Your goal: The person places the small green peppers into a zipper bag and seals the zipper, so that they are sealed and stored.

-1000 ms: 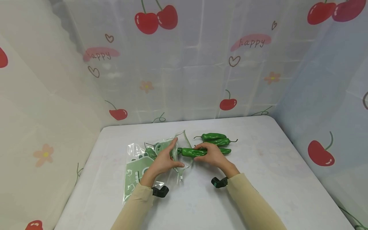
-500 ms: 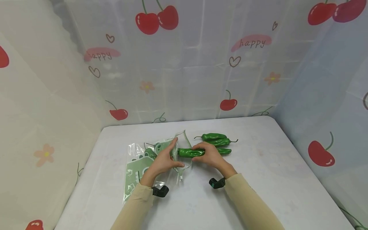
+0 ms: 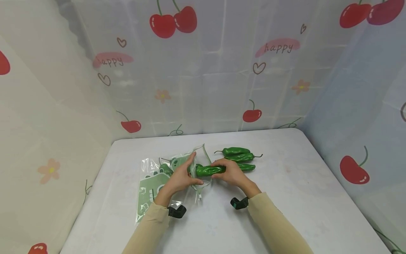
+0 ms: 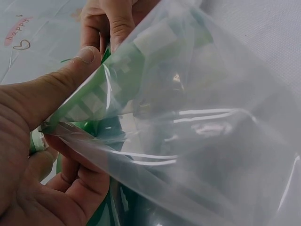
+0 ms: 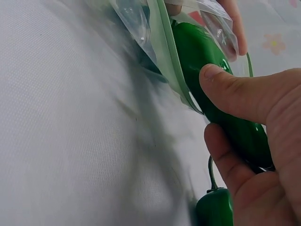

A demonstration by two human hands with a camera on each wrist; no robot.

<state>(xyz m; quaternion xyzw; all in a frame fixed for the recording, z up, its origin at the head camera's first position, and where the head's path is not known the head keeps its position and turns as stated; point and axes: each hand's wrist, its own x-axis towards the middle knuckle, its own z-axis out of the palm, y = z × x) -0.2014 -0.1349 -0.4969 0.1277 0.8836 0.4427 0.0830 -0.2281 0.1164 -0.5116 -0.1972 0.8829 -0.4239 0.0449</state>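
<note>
A clear zip bag (image 3: 147, 192) with a green cartoon print lies on the table's left part. My left hand (image 3: 179, 180) holds it at the mouth, thumb and index finger spread wide; curled fingers show under the film in the left wrist view. Between thumb and fingers, my right hand (image 3: 234, 172) grips a green chili pepper (image 5: 193, 52). Its stem end is inside the bag's green-edged opening (image 5: 167, 56). Inside the bag, at least one more green pepper (image 3: 165, 168) shows through the plastic.
Beyond the right hand lie a far green pepper (image 3: 236, 151), a second pepper (image 3: 241, 157) and a third pepper (image 3: 247, 167), partly behind the hand. The white table (image 3: 285, 197) meets a cherry-printed curtain (image 3: 209, 106) at its back edge.
The right hand has shifted slightly left with its pepper, whose stem end has gone further into the bag's mouth. The left hand and the other peppers look unmoved.
</note>
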